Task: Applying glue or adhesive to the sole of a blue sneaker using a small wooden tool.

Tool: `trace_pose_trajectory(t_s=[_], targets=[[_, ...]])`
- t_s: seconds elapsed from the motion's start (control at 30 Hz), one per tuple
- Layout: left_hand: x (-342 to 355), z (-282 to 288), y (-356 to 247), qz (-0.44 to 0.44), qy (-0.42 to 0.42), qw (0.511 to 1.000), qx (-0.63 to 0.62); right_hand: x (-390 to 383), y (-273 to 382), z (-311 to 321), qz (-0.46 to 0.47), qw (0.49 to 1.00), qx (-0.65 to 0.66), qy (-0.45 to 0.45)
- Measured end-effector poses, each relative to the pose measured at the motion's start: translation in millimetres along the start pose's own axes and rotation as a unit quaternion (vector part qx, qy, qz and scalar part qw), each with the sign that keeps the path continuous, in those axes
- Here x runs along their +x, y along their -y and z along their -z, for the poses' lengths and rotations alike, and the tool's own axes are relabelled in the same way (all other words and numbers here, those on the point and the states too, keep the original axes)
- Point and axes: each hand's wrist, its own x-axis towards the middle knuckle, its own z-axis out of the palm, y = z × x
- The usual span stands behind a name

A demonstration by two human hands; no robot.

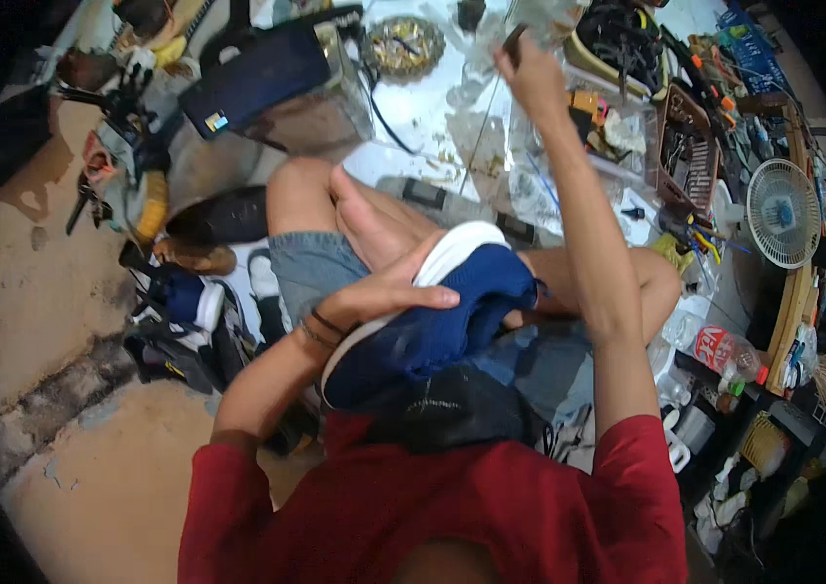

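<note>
Fingers and thumb of my left hand (398, 292) grip a blue shoe (432, 336) over my lap (564, 375), apparently propped there so one hand can steady it while the other reaches. The shoe's long axis runs diagonally, toe seemingly pointing back and left, toward my body, heel forward and right; the white sole (462, 237) faces left, the opening roughly right. My outstretched right hand (537, 83) is closed around a small dark object (513, 39), too blurred to identify, above the tiled floor (428, 107). To its left sits a round dish (369, 49); to its right, a brown basket (704, 178) and a white fan (781, 214).
</note>
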Motion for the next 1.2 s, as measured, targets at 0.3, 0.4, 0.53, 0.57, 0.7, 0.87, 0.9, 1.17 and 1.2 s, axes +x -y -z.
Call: trace_pose_trajectory(t_s=[0.3, 0.4, 0.53, 0.57, 0.7, 0.87, 0.9, 1.17, 1.2], targets=[[6.7, -11.0, -5.0, 0.035, -0.054, 0.977, 0.204, -67.2, 38.7, 143.6, -0.097, 0.941, 0.324, 0.015], [4.3, -9.8, 2.4, 0.018, -0.05, 0.984, 0.172, -132.4, 88.3, 166.5, -0.108, 0.911, 0.398, 0.024], [7.1, -12.9, 8.1, -0.011, -0.041, 0.986, 0.159, -196.3, 113.1, 168.0, -0.156, 0.885, 0.432, 0.081], [7.7, -12.2, 11.2, -0.031, -0.045, 0.979, 0.197, -202.3, 117.7, 166.1, -0.161, 0.884, 0.432, 0.077], [6.6, -11.6, 13.4, -0.039, -0.041, 0.976, 0.208, -217.5, 125.7, 160.4, -0.204, 0.837, 0.504, 0.058], [7.3, -14.0, 15.4, -0.039, -0.044, 0.97, 0.235, -224.2, 124.3, 153.5, -0.194, 0.854, 0.48, 0.042], [7.4, -14.7, 14.8, -0.041, -0.046, 0.97, 0.234, -224.2, 124.2, 153.0, -0.195, 0.854, 0.481, 0.041], [6.8, -16.5, 9.1, -0.015, -0.037, 0.971, 0.237, -212.7, 121.8, 155.0, -0.234, 0.857, 0.453, 0.082], [6.7, -17.2, 7.2, -0.001, -0.03, 0.97, 0.242, -210.7, 118.0, 154.0, -0.236, 0.856, 0.452, 0.081]])
